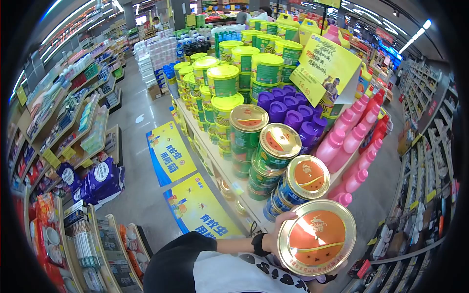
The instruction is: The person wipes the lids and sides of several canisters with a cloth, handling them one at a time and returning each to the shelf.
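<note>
Close in front of me is a large round tin [316, 239] with a gold rim and an orange lid bearing a watermelon-slice picture. My left hand [282, 229] grips its left side, fingers closed around the edge, a black band on that wrist. At the tin's lower right, part of my right hand [342, 267] shows against it, below a dark wrist strap; the fingers are hidden behind the tin. Just beyond stands a blue tin [307, 177] with a similar lid, stacked on others. Green tins [279, 146] with gold lids form stacks behind it.
On the display stand are yellow-green tubs [222, 80], purple bottles [293, 110] and pink bottles [344, 146]. A yellow price sign [327, 68] rises above them. Advertising sheets [200, 207] hang along the stand's left side. Stocked shelves [425, 161] line the right aisle, with more shelves [73, 122] at left.
</note>
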Available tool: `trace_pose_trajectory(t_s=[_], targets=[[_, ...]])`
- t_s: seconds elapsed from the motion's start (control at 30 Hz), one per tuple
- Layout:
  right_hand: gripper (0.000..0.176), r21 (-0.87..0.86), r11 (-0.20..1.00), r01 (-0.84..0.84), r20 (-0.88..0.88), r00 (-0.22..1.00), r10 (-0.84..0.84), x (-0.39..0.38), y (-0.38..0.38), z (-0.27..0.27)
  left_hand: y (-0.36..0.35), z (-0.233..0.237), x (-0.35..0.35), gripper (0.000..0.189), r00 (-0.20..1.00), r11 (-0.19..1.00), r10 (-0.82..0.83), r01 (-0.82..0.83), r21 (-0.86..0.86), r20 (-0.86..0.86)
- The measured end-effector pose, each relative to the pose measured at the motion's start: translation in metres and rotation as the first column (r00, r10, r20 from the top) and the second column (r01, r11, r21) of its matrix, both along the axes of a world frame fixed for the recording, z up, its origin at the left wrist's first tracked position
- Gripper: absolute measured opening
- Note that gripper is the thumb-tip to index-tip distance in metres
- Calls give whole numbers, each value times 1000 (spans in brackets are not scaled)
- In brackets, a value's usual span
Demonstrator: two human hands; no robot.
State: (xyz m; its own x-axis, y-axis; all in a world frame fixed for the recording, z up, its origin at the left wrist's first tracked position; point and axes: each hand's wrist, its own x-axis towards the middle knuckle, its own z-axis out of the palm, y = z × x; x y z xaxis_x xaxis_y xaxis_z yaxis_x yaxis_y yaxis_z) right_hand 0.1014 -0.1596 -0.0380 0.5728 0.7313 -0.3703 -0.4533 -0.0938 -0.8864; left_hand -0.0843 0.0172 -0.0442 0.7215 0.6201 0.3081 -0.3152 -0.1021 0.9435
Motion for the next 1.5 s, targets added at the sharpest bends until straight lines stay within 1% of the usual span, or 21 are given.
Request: trace_pose_trajectory(t_s=[0.3, 0.53, 0.73, 0.9, 1.0, 1.03, 1.1, 1.13, 1.17, 1.2, 1.23, 1.27, 1.3, 1.33, 1.37, 1.4, 1.43, 1.5], targets=[[62, -55, 978, -199, -10, 980, 199, -11, 52, -7, -10, -1, -1, 73, 1000, 1000, 15, -15, -9, -15], [64, -53, 938, -344, -30, 939, 342, -26, 78, -10, -14, 0, -9, 67, 999, 1000, 18, -18, -18, -33], [66, -39, 921, -388, -48, 921, 386, -27, 80, -11, -15, 1, -17, 63, 998, 1000, -14, 13, -25, -56], [68, 1, 920, -391, -70, 918, 390, -21, 67, -13, -14, 2, -26, 59, 992, 996, -93, 91, -27, -87], [69, 71, 915, -396, -78, 913, 401, -15, 53, -12, -8, 6, -33, 57, 982, 988, -155, 155, -11, -110], [70, 140, 902, -408, -78, 904, 420, -13, 51, -8, -6, 7, -35, 56, 976, 983, -180, 181, 1, -121], [71, 333, 848, -412, -76, 885, 460, -12, 50, 8, 1, 12, -36, 54, 962, 971, -231, 238, 33, -146], [71, 498, 801, -334, -119, 888, 444, -13, 51, 19, 4, 14, -35, 54, 955, 963, -254, 264, 51, -152], [65, 621, 748, -234, -167, 893, 418, -16, 52, 35, 8, 16, -32, 53, 952, 958, -265, 278, 69, -151], [53, 694, 698, -174, -179, 898, 402, -18, 55, 56, 11, 14, -27, 52, 951, 956, -279, 288, 55, -132], [45, 622, 772, -129, -197, 929, 314, -13, 50, 66, 14, 9, -22, 52, 953, 956, -289, 293, 29, -94], [44, 571, 818, -67, -157, 969, 189, -10, 44, 70, 15, -2, -14, 58, 959, 957, -283, 283, -64, -4], [41, 512, 859, 15, -159, 984, 77, -8, 45, 78, 16, -13, -6, 66, 959, 948, -268, 279, -152, 89], [39, 449, 888, 98, -155, 987, -31, -5, 46, 86, 17, 6, 8, 88, 974, 991, -135, 137, 0, 184], [40, 434, 890, 138, -130, 987, -90, 2, 45, 84, 18, 25, 22, 113, 959, 988, 20, -63, 143, 284], [41, 418, 892, 174, -104, 984, -143, 10, 44, 74, 18, 45, 36, 138, 907, 929, 177, -282, 241, 381], [43, 400, 893, 207, -78, 978, -192, 16, 41, 68, 20, 42, 44, 144, 915, 958, 149, -228, 176, 374], [42, 354, 909, 220, 101, 957, -271, 23, 35, 68, 31, 50, 56, 148, 922, 900, 121, -258, 350, 369]])
